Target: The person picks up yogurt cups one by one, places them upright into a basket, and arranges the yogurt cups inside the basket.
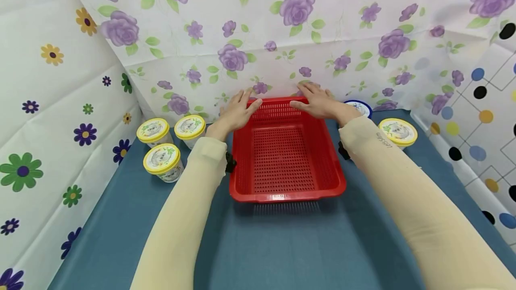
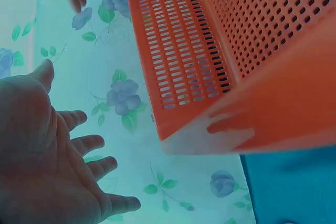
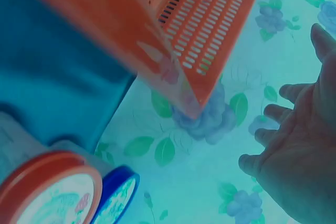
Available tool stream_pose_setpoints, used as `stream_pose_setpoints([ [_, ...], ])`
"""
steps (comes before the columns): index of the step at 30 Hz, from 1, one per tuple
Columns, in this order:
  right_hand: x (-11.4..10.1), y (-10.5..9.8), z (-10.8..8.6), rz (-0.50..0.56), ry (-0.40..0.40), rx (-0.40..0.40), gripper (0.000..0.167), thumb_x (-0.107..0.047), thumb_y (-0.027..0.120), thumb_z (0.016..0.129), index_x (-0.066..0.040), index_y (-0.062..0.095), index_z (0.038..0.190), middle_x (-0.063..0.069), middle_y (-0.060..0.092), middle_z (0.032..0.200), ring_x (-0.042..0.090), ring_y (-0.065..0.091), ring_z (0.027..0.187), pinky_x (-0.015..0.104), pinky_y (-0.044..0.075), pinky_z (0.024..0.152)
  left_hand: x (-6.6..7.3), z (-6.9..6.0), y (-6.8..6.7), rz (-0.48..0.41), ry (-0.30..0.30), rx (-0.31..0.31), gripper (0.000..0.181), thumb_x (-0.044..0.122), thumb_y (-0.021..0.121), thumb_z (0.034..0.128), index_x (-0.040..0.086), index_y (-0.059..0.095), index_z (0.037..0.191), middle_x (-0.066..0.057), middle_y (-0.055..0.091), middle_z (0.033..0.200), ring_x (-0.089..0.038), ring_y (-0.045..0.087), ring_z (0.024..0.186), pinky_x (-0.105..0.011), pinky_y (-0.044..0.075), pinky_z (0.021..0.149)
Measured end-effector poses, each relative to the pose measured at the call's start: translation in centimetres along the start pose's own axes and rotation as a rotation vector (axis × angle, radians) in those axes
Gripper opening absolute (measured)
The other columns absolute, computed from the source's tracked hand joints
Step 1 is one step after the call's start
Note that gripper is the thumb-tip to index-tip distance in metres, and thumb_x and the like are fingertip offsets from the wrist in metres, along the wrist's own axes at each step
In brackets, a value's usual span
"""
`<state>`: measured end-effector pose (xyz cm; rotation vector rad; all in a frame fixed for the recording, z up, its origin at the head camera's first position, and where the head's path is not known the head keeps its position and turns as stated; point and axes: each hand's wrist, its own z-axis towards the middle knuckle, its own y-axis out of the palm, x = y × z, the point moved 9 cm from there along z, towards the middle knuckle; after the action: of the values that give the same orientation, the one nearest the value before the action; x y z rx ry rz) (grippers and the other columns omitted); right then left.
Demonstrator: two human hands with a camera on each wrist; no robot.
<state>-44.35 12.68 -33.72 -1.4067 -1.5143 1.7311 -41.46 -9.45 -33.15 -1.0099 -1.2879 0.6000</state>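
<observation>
A red perforated plastic basket (image 1: 287, 198) sits in the middle of the blue tabletop, nothing inside it. By its far left corner is my left hand (image 1: 237, 113), fingers spread and extended. At the far right corner my right hand (image 1: 319, 103) is held the same way, thumb toward the basket's middle. In the left wrist view a gap shows between the left hand (image 2: 50, 156) and the basket (image 2: 294, 114). The right wrist view likewise has the right hand (image 3: 299, 135) apart from the basket wall (image 3: 100, 19). Neither hand holds anything.
Left of the basket stand three yellow-lidded tubs (image 1: 162, 158). On the right are another yellow-lidded tub (image 1: 398, 132) and a blue-lidded tub (image 1: 359, 108), partly behind my right arm. A flowered sheet (image 1: 258, 26) covers the back wall, close behind the basket.
</observation>
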Motion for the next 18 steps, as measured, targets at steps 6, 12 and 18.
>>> stream_pose_setpoints([
  [6, -0.4, -0.9, -1.0, -0.020, -0.028, 0.026, 0.079, -0.055, 0.040, 0.110, -0.012, 0.010, 0.168, 0.018, 0.003, 0.173, 0.044, -0.003, 0.158, 0.069, -0.001, 0.121, -0.9, -0.6, -0.1, -0.012, 0.004, -0.012, 0.074, 0.061, 0.028, 0.1098, 0.021, 0.009, 0.169, -0.014, 0.003, 0.174, -0.034, 0.002, 0.160, -0.071, -0.002, 0.120],
  [12, 0.1, -1.1, -1.9, -0.023, -0.055, 0.031, 0.085, -0.063, 0.041, 0.107, -0.011, 0.011, 0.168, 0.019, 0.003, 0.173, 0.044, -0.003, 0.158, 0.068, -0.003, 0.121, -1.3, -1.4, 0.0, -0.050, 0.023, -0.034, 0.076, 0.062, 0.030, 0.1093, 0.021, 0.007, 0.169, -0.015, 0.000, 0.174, -0.034, 0.000, 0.160, -0.069, 0.000, 0.122],
  [18, 0.5, -1.5, -2.9, -0.041, -0.060, 0.011, 0.085, -0.060, 0.043, 0.107, -0.011, 0.009, 0.168, 0.020, 0.002, 0.173, 0.044, -0.004, 0.158, 0.066, -0.004, 0.122, -1.6, -2.6, 0.0, -0.152, 0.053, -0.036, 0.073, 0.055, 0.035, 0.1109, 0.019, 0.007, 0.169, -0.016, -0.002, 0.174, -0.037, 0.002, 0.160, -0.062, 0.010, 0.124],
])
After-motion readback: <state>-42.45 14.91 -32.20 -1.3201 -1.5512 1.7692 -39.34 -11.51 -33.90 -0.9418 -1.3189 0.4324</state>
